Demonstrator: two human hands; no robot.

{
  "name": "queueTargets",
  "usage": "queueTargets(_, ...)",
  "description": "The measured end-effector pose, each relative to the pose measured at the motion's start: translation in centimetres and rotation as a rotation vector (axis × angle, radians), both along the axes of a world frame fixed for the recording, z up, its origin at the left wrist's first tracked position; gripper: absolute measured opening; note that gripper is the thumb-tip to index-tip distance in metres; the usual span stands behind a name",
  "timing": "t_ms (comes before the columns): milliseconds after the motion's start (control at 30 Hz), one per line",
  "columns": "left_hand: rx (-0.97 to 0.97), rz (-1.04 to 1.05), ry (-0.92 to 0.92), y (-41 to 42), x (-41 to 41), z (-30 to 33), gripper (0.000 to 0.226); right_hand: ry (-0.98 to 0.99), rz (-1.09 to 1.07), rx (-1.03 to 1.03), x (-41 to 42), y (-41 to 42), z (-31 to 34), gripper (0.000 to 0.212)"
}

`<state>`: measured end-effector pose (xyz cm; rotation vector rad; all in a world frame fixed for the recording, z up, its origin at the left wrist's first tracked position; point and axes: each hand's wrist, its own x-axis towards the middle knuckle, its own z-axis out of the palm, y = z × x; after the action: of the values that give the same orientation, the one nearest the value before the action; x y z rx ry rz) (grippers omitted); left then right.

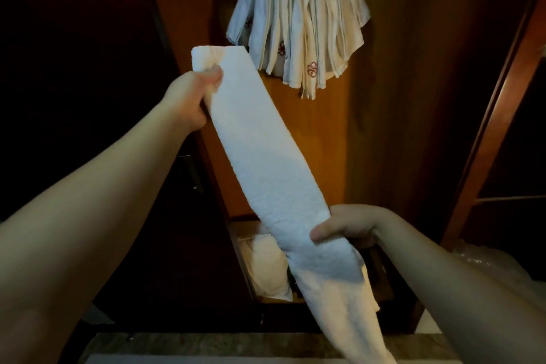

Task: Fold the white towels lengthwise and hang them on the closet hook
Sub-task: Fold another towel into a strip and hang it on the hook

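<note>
Two hands were seen on one white towel [266,151], which had been folded into a long narrow strip and was stretched on a slant in front of the open closet. At the far left, the left hand [189,100] was closed on the strip's upper end, with the thumb pressed over the front face and the other fingers hidden behind the cloth. A slip was judged possible here, since only a short margin of towel was left above the thumb; were that end let go, the fold would be expected to fall open.

Further right and above, a bunch of hung towels [298,18] was seen crowded together, fanned out against the wooden panel [336,133]; the hook itself could not be made out under them. Such crowding was judged the main hazard: another strip pushed over an already loaded hook might knock a neighbour off or fail to catch.

Lower down, more white cloth was seen lying in an open drawer [266,269].

At the right, the right hand [345,227] was curled round the strip's lower part, thumb across the front. Below it the tail hung loose, and the layers there could be expected to shift apart if the strip were swung upward quickly.
</note>
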<state>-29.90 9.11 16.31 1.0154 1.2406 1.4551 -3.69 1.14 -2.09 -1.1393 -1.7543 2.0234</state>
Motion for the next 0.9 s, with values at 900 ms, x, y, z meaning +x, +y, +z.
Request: queueTargets(900,0.327,-0.174,0.599,-8.5,8.0,-15.2,0.06,0.486,-0.937,0.176,-4.4,3.1,12.3,0.059)
